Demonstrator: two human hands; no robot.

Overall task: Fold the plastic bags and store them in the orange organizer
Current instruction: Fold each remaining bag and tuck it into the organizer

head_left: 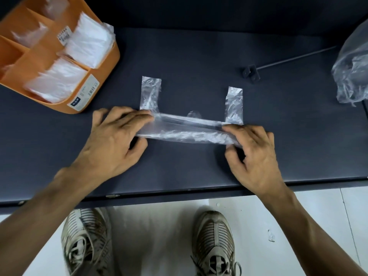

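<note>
Now my left hand (111,140) pinches the left end of the bag (189,129), fingers laid over the top of the fold and thumb curled beneath its near edge. My right hand (253,154) grips the right end the same way, fingers bent over the plastic and thumb tucked under. The bag lies on the dark surface (199,170) between my hands, folded into a narrow clear strip running left to right. Its two handles (150,94) stick out flat from the far edge of the strip, one near each end, pointing away from me.

At the far left stands the organizer (99,74), orange, with several compartments. Folded white bags (87,40) stand up in them, the nearest ones blurred. A label sits on its near wall. It is well apart from the strip.

At the far right edge a heap of crumpled clear bags (352,72) rests on the surface. Near it a thin rod (294,57) with a small bracket lies flat.

Below the surface's near edge I see my two shoes (214,242) on a pale floor.
</note>
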